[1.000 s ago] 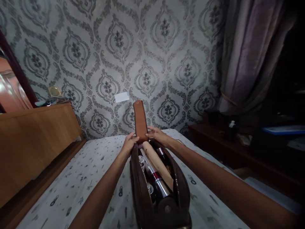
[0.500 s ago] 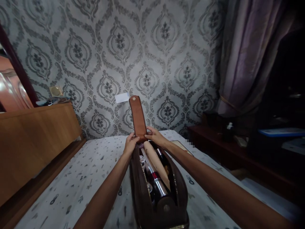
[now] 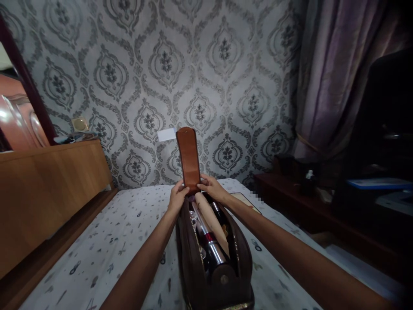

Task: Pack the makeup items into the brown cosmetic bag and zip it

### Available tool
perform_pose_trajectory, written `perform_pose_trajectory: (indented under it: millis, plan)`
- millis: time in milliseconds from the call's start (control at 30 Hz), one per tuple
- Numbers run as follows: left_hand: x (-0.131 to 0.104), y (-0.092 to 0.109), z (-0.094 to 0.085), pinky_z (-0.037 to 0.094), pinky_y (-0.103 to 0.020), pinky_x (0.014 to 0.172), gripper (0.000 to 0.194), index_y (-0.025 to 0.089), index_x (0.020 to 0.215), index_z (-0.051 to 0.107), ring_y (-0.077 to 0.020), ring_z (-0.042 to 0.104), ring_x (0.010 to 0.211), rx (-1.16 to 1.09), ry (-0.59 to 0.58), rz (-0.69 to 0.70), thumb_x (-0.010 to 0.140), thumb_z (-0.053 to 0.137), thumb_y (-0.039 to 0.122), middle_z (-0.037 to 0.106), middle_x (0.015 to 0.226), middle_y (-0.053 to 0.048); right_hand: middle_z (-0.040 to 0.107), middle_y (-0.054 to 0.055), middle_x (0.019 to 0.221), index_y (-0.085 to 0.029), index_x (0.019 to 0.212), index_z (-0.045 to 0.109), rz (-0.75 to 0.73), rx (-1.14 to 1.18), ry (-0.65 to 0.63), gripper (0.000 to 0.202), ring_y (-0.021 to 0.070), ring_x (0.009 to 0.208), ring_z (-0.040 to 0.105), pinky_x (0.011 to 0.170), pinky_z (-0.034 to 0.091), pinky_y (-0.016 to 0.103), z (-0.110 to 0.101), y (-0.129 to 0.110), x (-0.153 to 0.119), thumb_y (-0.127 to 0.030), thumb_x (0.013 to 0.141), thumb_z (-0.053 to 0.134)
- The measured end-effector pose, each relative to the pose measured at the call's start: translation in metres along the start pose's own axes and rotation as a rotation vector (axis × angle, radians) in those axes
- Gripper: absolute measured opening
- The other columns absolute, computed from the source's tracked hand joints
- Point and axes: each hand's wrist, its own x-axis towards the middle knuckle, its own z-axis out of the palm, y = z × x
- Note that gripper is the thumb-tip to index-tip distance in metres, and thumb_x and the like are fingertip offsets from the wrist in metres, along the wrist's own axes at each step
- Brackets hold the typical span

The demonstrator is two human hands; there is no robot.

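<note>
A dark brown zip toiletry bag (image 3: 191, 262) lies lengthwise on the bed, its zipped top spread open. From its far end a tan-brown flap (image 3: 189, 157) stands upright, a snap near its tip. My left hand (image 3: 177, 199) pinches the flap's base and the bag's far left corner, thumb on the inner face. On the opposite edge of that base, my right hand (image 3: 213, 189) grips with thumb and fingers. Inside the bag are a beige roll (image 3: 211, 217), a silver-and-black tube (image 3: 215, 253) with a red band, and small clear items, partly hidden.
The bed (image 3: 129, 232) has a white patterned sheet. A wooden board (image 3: 58, 176) runs along the left, with small things on top. Behind is a patterned wall (image 3: 200, 86) with a white card (image 3: 166, 134). At right stand a dark red ledge (image 3: 277, 185) and a curtain (image 3: 325, 86).
The flap's tip has curled slightly toward me, so its snap shows less. Both hands keep their hold at its base. The camera view has shifted a little.
</note>
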Motion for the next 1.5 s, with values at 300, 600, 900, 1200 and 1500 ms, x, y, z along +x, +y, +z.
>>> perform_pose_trajectory:
  millis: [300, 600, 900, 1200, 1500]
  plan:
    - [-0.008, 0.007, 0.003, 0.05, -0.029, 0.08, 0.031, 0.017, 0.092, 0.072, -0.0186, 0.067, 0.079, 0.012, -0.021, 0.018, 0.064, 0.076, 0.029, 0.075, 0.087, -0.003, 0.076, 0.003, 0.09, -0.02, 0.091, 0.073, -0.053, -0.082, 0.004, 0.03, 0.0247, 0.095, 0.068, 0.094, 0.05, 0.041, 0.003, -0.009, -0.008, -0.04, 0.068, 0.075]
    - [-0.016, 0.016, 0.003, 0.05, -0.031, 0.08, 0.018, 0.019, 0.079, 0.077, -0.0205, 0.066, 0.079, 0.076, -0.013, 0.035, 0.062, 0.071, 0.023, 0.075, 0.081, -0.003, 0.074, 0.001, 0.081, -0.02, 0.083, 0.075, -0.018, -0.191, -0.009, 0.025, 0.0235, 0.083, 0.067, 0.077, 0.052, 0.034, 0.006, -0.025, -0.031, -0.043, 0.072, 0.072]
    - [-0.034, 0.025, 0.002, 0.047, -0.036, 0.096, 0.018, 0.022, 0.079, 0.079, -0.0261, 0.066, 0.1, 0.156, -0.043, 0.078, 0.067, 0.066, 0.022, 0.077, 0.092, -0.004, 0.075, 0.001, 0.081, -0.021, 0.082, 0.077, -0.027, -0.262, -0.009, 0.019, 0.0234, 0.084, 0.067, 0.084, 0.051, 0.035, 0.008, -0.034, -0.05, -0.038, 0.073, 0.072]
    - [-0.061, 0.044, 0.012, 0.045, -0.039, 0.101, 0.027, 0.02, 0.096, 0.076, -0.0261, 0.065, 0.107, 0.271, -0.054, 0.166, 0.074, 0.065, 0.029, 0.076, 0.106, -0.006, 0.076, 0.004, 0.103, -0.022, 0.102, 0.074, -0.047, -0.262, 0.024, 0.032, 0.0264, 0.105, 0.067, 0.096, 0.051, 0.042, 0.012, -0.04, -0.066, -0.044, 0.082, 0.064]
    - [-0.088, 0.049, 0.015, 0.032, -0.044, 0.117, 0.031, 0.023, 0.107, 0.074, -0.0268, 0.052, 0.132, 0.374, -0.042, 0.176, 0.077, 0.066, 0.029, 0.064, 0.134, -0.008, 0.074, 0.004, 0.114, -0.025, 0.104, 0.075, -0.109, -0.34, 0.044, 0.027, 0.0275, 0.115, 0.065, 0.108, 0.044, 0.046, 0.013, -0.044, -0.089, -0.036, 0.081, 0.067]
